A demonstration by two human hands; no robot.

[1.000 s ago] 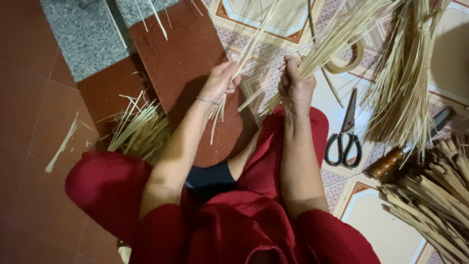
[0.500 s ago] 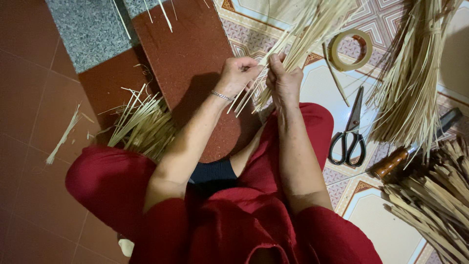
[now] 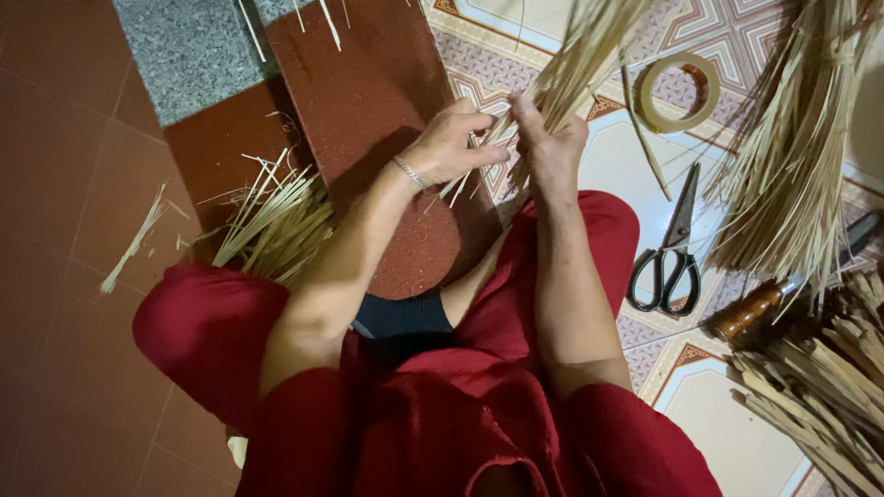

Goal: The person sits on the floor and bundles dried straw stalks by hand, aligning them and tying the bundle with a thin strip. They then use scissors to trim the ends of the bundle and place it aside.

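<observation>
Gripping a bundle of straw strips (image 3: 575,64) upright at upper centre, right hand (image 3: 551,152) closed around its base to steady it, left hand (image 3: 447,145) fingers pinching loose strips beside it; scissors (image 3: 670,248) lie right.

Open tiled floor (image 3: 64,138) to the left and a bare red step (image 3: 368,92) ahead of the left hand (image 3: 447,147), broken only by a loose pile of cut straws (image 3: 272,225) beside the knee. Tighter on the right: black-handled scissors (image 3: 670,253) and a roll of tape (image 3: 680,92) lying on the patterned tiles just beyond the right hand (image 3: 551,152), a hanging sheaf of straw (image 3: 792,166) and a stacked heap of stalks (image 3: 820,387) closing off the far side. Between both hands, a gripped bundle of straw (image 3: 580,55) slanting up and away.
</observation>
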